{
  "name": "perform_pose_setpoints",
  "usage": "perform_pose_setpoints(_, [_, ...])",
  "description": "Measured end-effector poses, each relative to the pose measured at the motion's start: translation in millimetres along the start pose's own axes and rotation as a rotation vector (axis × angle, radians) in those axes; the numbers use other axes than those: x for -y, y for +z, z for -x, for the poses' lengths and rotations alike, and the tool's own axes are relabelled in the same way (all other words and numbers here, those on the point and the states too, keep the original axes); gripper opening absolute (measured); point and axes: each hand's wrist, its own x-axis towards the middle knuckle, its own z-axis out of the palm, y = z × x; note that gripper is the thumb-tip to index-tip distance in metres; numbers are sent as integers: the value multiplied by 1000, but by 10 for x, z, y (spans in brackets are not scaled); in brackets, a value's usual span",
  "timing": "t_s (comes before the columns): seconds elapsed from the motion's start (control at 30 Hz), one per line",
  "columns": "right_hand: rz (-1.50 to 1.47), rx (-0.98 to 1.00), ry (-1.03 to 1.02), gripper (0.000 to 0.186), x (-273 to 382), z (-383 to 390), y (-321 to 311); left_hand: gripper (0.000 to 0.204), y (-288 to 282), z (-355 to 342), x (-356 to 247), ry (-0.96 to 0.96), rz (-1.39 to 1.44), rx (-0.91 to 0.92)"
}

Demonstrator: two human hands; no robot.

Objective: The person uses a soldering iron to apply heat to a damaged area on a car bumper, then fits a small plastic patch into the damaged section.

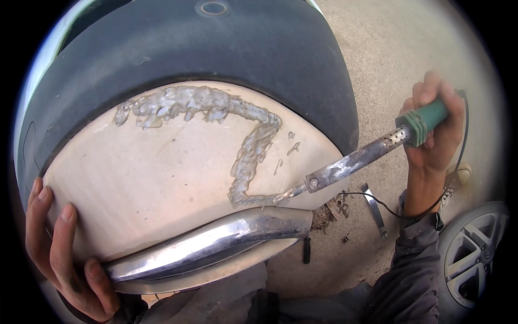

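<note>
The bumper (140, 178) lies nearest the camera, its pale panel facing up below a dark upper section (243, 59). A rough grey ridge of melted-looking material (247, 156) arches near the panel's top edge, bends down inside the right side and ends close to the lower edge, just above a shiny metal trim (216, 229).

The soldering iron (348, 166) reaches in over the panel's lower right edge, its thin tip (291, 193) at the low end of the ridge. The right hand (443, 143) has its fingers wrapped around the green handle (429, 120). The left hand (67, 264) lies at the panel's lower left corner, fingers spread and fingertips resting on the surface, not closed; whether any part hooks beneath the edge I cannot tell.

The iron should be light and stiff, with its weight toward the barrel and a black cord (377, 201) likely to tug a little. The handle is the place to hold; barrel and tip are probably hot. The bumper looks bulky yet likely light, a bit springy and smooth enough to slide, best steadied by its outer edge, away from the ridge.

Beyond the bumper's lower right corner, a flat metal strip (374, 210) lies on the ground (372, 81), with a wheel (470, 254) farther right.
</note>
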Motion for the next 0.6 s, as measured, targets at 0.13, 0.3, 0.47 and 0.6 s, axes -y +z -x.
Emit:
perform_pose_setpoints(0.13, [-4,-13,1,37,-5,-5,23,45,-10,-6,21,21,-2,5])
perform_pose_setpoints(0.3, [-17,-26,16,37,-11,-16,55,45,2,-5,20,35,-16,7])
perform_pose_setpoints(0.47, [-7,-41,24,37,-20,-30,89,46,4,-7,11,26,-10,11])
perform_pose_setpoints(0.6, [-12,-16,36,37,-34,-43,92,45,-1,8,19,24,-13,11])
